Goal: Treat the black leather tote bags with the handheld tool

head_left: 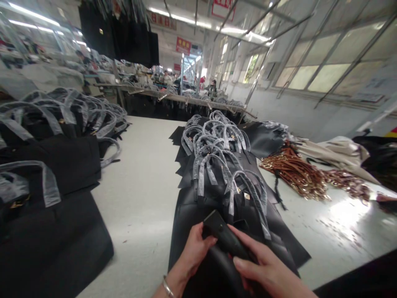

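A dark, flat leather-like piece [221, 231] is between my two hands, over the front of a black handbag. My left hand [195, 248], with a metal bangle at its wrist, pinches the piece's far left end. Wrapped around the nearer end, my right hand [260, 260] has its thumb on top. Whether this piece is attached to the bag is hidden. The black handbag [189, 215] lies flat beneath, its plastic-wrapped handles [251, 190] arching up just beyond my hands. A small gold fitting [247, 196] shows between the handles.
More black bags with wrapped handles [214, 136] overlap in a row ahead. Another pile of black bags [52, 165] covers the table's left side. Brown straps with gold clasps [297, 171] and beige material [335, 151] lie right on the white table [139, 186]. Bags hang overhead [124, 37].
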`<state>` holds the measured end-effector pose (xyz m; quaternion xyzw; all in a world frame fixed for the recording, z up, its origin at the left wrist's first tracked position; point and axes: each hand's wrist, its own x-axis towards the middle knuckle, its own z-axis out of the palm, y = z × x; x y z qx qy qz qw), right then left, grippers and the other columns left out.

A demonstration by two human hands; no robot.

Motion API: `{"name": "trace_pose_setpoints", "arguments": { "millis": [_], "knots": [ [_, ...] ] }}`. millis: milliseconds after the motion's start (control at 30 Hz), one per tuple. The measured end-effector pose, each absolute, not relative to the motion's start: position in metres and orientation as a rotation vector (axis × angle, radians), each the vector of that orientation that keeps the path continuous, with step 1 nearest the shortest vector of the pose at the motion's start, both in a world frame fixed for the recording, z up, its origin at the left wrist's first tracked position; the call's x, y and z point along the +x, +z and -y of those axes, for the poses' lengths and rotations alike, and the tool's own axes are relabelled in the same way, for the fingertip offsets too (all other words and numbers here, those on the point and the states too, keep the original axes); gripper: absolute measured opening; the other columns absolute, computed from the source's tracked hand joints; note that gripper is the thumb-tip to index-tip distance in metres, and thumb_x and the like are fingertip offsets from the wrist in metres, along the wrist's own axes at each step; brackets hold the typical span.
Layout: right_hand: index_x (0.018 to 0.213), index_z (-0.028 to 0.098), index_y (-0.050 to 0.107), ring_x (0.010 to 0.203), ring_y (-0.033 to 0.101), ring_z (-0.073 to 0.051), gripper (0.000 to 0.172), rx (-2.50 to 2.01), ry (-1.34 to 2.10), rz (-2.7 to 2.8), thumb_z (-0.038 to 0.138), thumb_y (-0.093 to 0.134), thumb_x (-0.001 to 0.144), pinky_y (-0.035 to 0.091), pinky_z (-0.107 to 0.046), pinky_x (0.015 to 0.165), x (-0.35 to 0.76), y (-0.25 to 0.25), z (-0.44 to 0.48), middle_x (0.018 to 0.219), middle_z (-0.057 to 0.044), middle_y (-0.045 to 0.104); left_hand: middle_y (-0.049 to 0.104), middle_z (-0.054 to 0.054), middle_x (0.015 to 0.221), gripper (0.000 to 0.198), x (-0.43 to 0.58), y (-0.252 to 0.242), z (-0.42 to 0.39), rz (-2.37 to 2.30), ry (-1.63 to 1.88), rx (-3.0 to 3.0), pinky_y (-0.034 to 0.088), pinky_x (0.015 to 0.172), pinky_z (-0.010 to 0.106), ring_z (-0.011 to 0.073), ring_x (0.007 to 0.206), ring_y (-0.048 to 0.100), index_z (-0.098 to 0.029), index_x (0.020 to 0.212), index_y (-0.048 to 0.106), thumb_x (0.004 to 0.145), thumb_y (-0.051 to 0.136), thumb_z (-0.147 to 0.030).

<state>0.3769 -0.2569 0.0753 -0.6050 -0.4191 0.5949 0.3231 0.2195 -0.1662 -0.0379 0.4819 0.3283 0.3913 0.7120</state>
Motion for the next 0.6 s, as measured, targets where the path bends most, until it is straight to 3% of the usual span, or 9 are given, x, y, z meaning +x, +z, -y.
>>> {"name": "trace_pose_setpoints", "arguments": {
  "millis": [133, 267, 400, 600],
  "knots": [
    [0.149, 0.019, 0.027, 0.053, 0.053, -0.013, 0.082, -1.584, 1.482, 1.102, 0.042, 0.065, 0.080, 0.043, -0.023, 0.052, 0.376, 0.072, 0.251, 0.060, 0.004, 0.060, 0.070, 0.006, 0.090, 0.032, 0.220, -0.039, 0.166, -0.704, 0.848, 1.061, 0.046, 0.077, 0.031, 0.0235, 0.086, 0.061, -0.012, 0.100, 0.068, 0.069, 0.064, -0.018],
    [0.145, 0.017, 0.035, 0.050, 0.052, -0.012, 0.079, -1.636, 1.558, 1.103, 0.040, 0.067, 0.077, 0.043, -0.023, 0.050, 0.376, 0.069, 0.251, 0.063, 0.003, 0.061, 0.069, 0.006, 0.087, 0.025, 0.222, -0.040, 0.167, -0.762, 0.844, 1.085, 0.047, 0.075, 0.029, 0.0234, 0.086, 0.061, -0.011, 0.091, 0.069, 0.068, 0.067, -0.019],
    [0.148, 0.016, 0.029, 0.052, 0.053, -0.014, 0.086, -1.666, 1.267, 1.047, 0.046, 0.067, 0.077, 0.045, -0.025, 0.049, 0.384, 0.074, 0.248, 0.065, 0.002, 0.061, 0.070, 0.007, 0.092, 0.034, 0.223, -0.041, 0.167, -0.714, 0.822, 0.987, 0.048, 0.080, 0.033, 0.0241, 0.088, 0.063, -0.012, 0.104, 0.067, 0.073, 0.068, -0.028],
    [0.150, 0.015, 0.022, 0.055, 0.058, -0.018, 0.098, -1.710, 1.327, 0.873, 0.053, 0.072, 0.074, 0.048, -0.028, 0.050, 0.425, 0.085, 0.286, 0.060, 0.003, 0.059, 0.070, 0.009, 0.089, 0.039, 0.224, -0.045, 0.164, -0.758, 0.826, 0.945, 0.048, 0.082, 0.036, 0.0252, 0.087, 0.063, -0.010, 0.097, 0.069, 0.079, 0.064, -0.044]
  ]
}}
